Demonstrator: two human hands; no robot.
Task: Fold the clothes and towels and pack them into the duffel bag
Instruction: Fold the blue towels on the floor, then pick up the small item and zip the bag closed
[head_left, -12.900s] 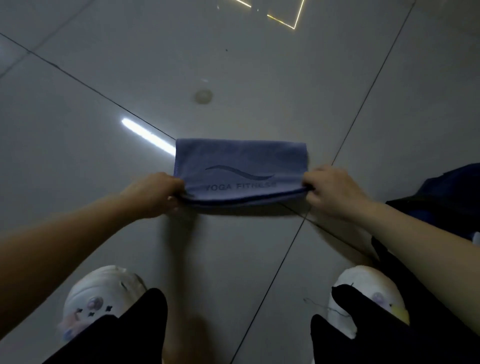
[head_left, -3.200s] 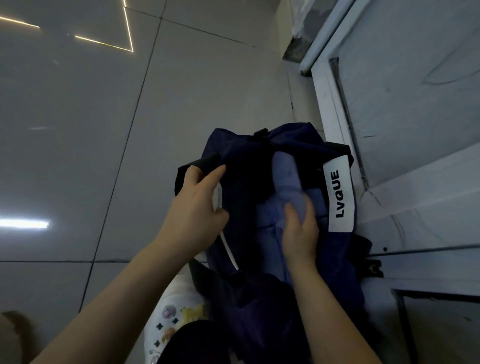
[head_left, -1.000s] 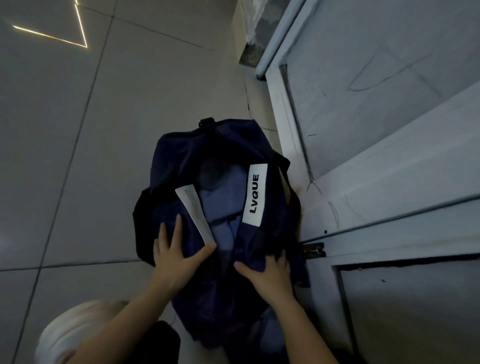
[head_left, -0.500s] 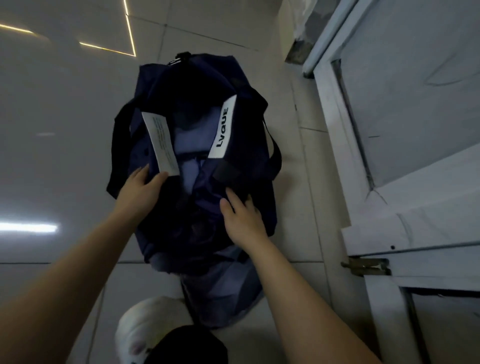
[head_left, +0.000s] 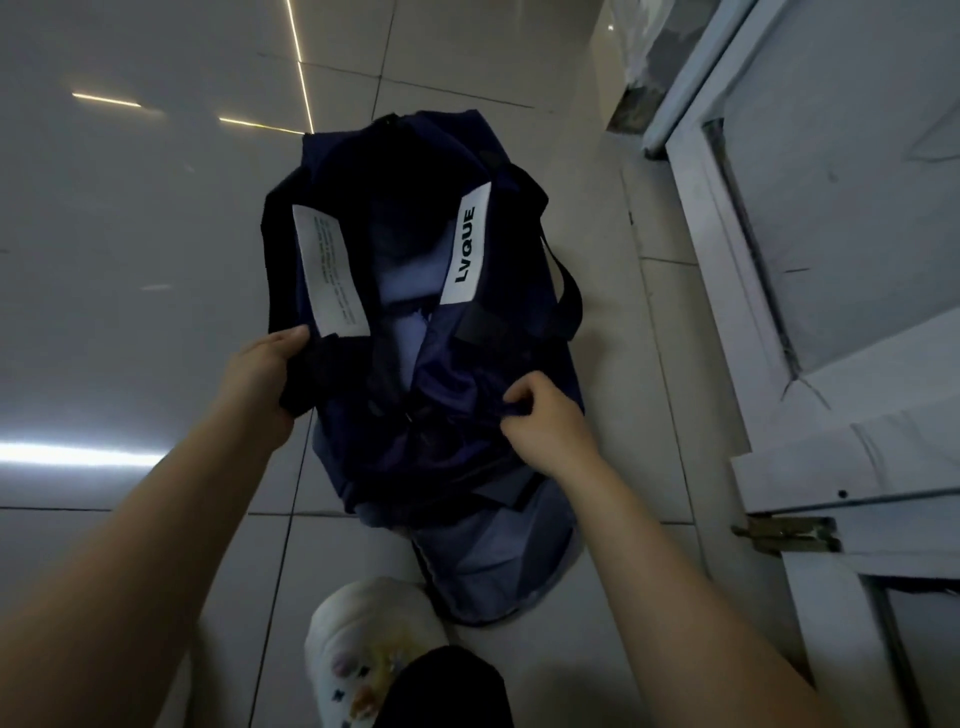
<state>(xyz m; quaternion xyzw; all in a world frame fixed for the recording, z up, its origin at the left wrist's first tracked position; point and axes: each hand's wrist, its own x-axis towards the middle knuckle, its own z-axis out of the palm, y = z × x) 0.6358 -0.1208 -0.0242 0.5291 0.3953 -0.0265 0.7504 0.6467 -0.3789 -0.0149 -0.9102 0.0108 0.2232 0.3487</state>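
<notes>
A dark navy duffel bag (head_left: 519, 358) lies on the tiled floor, its top opening partly apart. Folded pale blue cloth (head_left: 405, 286) shows inside, between a white care label (head_left: 330, 275) and a white "LVQUE" label (head_left: 466, 244). My left hand (head_left: 260, 374) grips the bag's left edge and its black strap. My right hand (head_left: 545, 426) pinches the fabric at the right side of the opening. An open end flap (head_left: 493, 566) with a blue-grey lining lies at the near end.
A white door (head_left: 810, 270) and its frame stand close on the right, with a metal hinge (head_left: 784, 532) low down. My white shoe (head_left: 369, 649) and black trouser leg are just below the bag. Glossy floor tiles (head_left: 130, 312) spread to the left.
Both hands went from resting flat on the bag to gripping it: left on the strap edge, right pinching the fabric. Earlier the blue towel was folded and pushed inside.
</notes>
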